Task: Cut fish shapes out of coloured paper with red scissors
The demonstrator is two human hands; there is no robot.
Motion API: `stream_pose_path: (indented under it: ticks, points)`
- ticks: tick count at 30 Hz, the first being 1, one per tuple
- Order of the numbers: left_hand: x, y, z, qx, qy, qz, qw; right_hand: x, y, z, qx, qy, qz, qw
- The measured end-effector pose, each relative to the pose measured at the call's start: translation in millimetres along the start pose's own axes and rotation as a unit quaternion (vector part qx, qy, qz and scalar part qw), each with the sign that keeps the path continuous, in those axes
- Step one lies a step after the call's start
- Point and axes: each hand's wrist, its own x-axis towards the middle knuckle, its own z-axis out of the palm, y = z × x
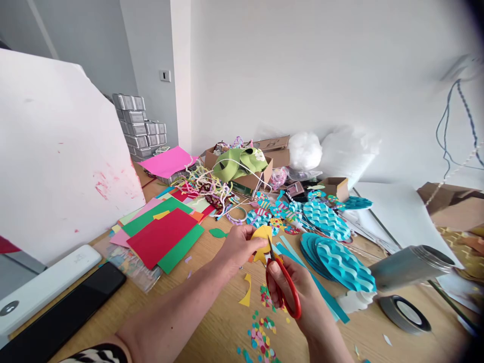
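Observation:
Between the fingers and thumb of my left hand (244, 243) is a piece of yellow paper (261, 233). My right hand (298, 282) grips red-handled scissors (290, 290), their blades pointing up at the paper's right edge. Whether the blades are fully closed is hard to see. Below the hands lie a curved yellow scrap (246, 291) and many small coloured paper dots (260, 333). A green paper leaf (218, 233) rests left of the held piece. Just beyond it are decorated paper fish (278, 206).
Coloured paper sheets (162, 237) are piled at left, near a black phone (71, 307) and a white device (49, 287). At right are blue wavy paper ovals (344, 264), a metal flask (412, 267) and a tape roll (404, 313). Cardboard boxes (264, 174) stand at the back.

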Motion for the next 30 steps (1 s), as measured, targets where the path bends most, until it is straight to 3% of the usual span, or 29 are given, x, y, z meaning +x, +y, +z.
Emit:
stream_pose_path:
  ticks: [30]
  points:
    - [1.1, -2.7, 0.4, 0.012, -0.009, -0.004, 1.0, -5.1, -6.5, 1.5, 0.005, 0.008, -0.006, 1.0]
